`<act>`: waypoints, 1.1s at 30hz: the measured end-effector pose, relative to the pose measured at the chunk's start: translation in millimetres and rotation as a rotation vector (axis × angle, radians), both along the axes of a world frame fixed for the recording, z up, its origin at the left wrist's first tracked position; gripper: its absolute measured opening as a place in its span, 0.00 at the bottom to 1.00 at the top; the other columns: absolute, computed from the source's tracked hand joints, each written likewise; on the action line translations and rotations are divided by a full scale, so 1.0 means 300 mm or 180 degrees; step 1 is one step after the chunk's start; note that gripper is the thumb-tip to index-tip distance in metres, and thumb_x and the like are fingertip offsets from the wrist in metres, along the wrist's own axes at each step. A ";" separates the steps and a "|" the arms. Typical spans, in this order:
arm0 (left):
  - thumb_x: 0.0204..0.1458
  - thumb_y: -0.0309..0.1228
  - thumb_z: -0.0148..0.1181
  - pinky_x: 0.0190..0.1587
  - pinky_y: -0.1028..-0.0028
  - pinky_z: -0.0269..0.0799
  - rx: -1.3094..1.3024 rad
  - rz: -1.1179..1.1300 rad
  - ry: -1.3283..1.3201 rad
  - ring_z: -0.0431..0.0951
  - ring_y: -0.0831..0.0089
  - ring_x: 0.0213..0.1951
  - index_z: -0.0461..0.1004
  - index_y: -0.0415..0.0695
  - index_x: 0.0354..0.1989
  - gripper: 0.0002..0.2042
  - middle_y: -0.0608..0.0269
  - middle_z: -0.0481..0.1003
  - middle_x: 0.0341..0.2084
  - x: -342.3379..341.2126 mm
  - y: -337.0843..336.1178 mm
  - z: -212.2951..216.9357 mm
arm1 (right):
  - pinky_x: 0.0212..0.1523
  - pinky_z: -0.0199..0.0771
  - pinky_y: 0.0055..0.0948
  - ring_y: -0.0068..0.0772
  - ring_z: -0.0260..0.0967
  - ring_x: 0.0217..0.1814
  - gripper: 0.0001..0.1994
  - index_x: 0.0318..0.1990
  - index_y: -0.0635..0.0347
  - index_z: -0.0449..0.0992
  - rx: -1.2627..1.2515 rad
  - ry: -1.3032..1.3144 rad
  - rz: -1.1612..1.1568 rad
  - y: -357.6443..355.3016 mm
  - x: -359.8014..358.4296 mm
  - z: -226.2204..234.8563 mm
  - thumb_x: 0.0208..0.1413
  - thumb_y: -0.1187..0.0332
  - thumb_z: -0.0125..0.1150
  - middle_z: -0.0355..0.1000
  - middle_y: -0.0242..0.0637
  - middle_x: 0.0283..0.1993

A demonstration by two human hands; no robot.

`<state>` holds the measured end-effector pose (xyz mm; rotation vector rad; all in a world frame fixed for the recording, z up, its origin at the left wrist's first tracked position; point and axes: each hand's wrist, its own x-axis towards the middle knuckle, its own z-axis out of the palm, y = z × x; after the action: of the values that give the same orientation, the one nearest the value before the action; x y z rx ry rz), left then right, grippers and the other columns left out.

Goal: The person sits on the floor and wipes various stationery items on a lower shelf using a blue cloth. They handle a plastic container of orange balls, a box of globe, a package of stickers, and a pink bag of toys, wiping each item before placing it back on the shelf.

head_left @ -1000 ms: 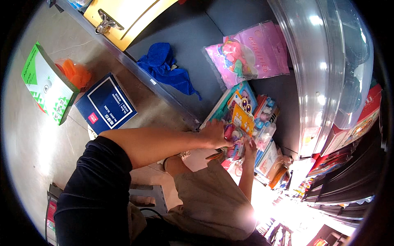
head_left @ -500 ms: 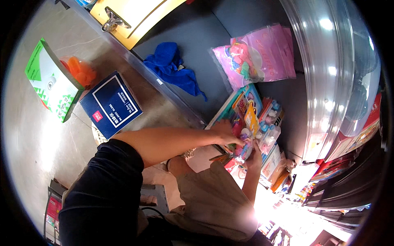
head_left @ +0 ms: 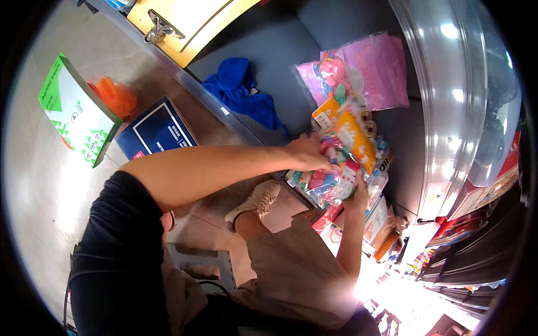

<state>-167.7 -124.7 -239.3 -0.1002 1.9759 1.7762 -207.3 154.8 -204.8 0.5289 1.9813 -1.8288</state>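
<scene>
My left hand (head_left: 309, 153) reaches across from the left and grips clear plastic packets of small colourful items, its fingers curled over their near edge. My right hand (head_left: 357, 193) comes up from below with fingers wrapped round the other side of the same clear packets (head_left: 332, 182). Pink, blue, green and white shapes show through the plastic; their exact kind is too small to tell. A yellow-orange packet (head_left: 354, 140) stands tilted up at the far side of this bunch, beside an orange card (head_left: 326, 113). Underneath lie flat books or boxes, mostly hidden.
A pink bag of balloons (head_left: 372, 73) and a blue cloth (head_left: 238, 84) lie on the dark surface. Clear plastic bins (head_left: 443, 112) rise at right. Clipboards (head_left: 185, 25) are at top left. A blue box (head_left: 154, 131) and a green-white box (head_left: 78, 112) stand on the floor.
Both hands have shifted slightly right and lifted the packets. The yellow-orange packet and an orange card now stick up higher, overlapping the pink bag's lower edge.
</scene>
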 end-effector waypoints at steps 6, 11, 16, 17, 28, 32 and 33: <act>0.31 0.58 0.68 0.55 0.62 0.67 0.0360 0.0220 -0.0440 0.69 0.47 0.54 0.57 0.32 0.57 0.49 0.32 0.66 0.51 0.051 0.055 -0.163 | 0.39 0.76 0.32 0.31 0.73 0.43 0.22 0.52 0.58 0.69 0.0149 -0.0424 -0.0194 -0.010 -0.015 -0.118 0.54 0.57 0.64 0.74 0.35 0.43; 0.32 0.60 0.70 0.53 0.67 0.68 0.0253 0.1101 -0.0540 0.72 0.54 0.52 0.51 0.30 0.60 0.55 0.39 0.71 0.45 0.003 0.118 -0.174 | 0.44 0.74 0.34 0.32 0.72 0.46 0.29 0.55 0.61 0.64 0.0736 -0.0124 0.0022 -0.039 0.005 -0.078 0.52 0.54 0.66 0.71 0.38 0.47; 0.29 0.53 0.75 0.58 0.66 0.64 0.1171 0.1153 -0.1039 0.67 0.54 0.56 0.47 0.28 0.61 0.57 0.34 0.65 0.52 -0.016 0.078 -0.146 | 0.42 0.76 0.35 0.33 0.72 0.46 0.24 0.53 0.60 0.65 0.0366 -0.0178 0.0038 -0.081 -0.019 -0.059 0.50 0.66 0.67 0.71 0.38 0.47; 0.31 0.50 0.75 0.56 0.65 0.65 0.0766 0.1288 -0.0348 0.68 0.52 0.54 0.49 0.28 0.60 0.54 0.35 0.66 0.51 -0.008 0.074 -0.136 | 0.43 0.76 0.34 0.32 0.72 0.46 0.24 0.53 0.59 0.65 0.0316 0.0006 -0.0134 -0.091 0.003 -0.059 0.49 0.68 0.67 0.71 0.38 0.47; 0.39 0.27 0.64 0.50 0.57 0.68 -0.0354 0.1275 0.2041 0.70 0.46 0.48 0.61 0.37 0.47 0.25 0.41 0.72 0.40 -0.157 -0.231 -0.069 | 0.60 0.62 0.39 0.31 0.67 0.55 0.22 0.54 0.57 0.68 -0.1158 0.0611 0.0748 -0.364 -0.070 -0.094 0.49 0.77 0.58 0.70 0.35 0.52; 0.40 0.28 0.66 0.46 0.56 0.69 -0.0695 0.1639 0.1773 0.73 0.43 0.43 0.62 0.36 0.45 0.24 0.39 0.74 0.35 -0.184 -0.218 -0.144 | 0.65 0.55 0.39 0.37 0.61 0.62 0.21 0.58 0.57 0.65 -0.0832 0.0369 0.1132 -0.356 -0.133 -0.168 0.56 0.70 0.54 0.66 0.36 0.58; 0.42 0.26 0.64 0.42 0.58 0.72 -0.0636 0.1721 0.1718 0.76 0.45 0.39 0.63 0.37 0.46 0.22 0.40 0.75 0.32 -0.201 -0.219 -0.155 | 0.65 0.53 0.40 0.38 0.60 0.62 0.21 0.59 0.57 0.63 -0.0467 0.0491 0.1465 -0.342 -0.155 -0.174 0.58 0.66 0.52 0.65 0.37 0.59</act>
<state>-228.0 -190.6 -286.0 -0.2652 2.7112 2.0831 -253.8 52.3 -257.0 -0.1123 1.8470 -1.7351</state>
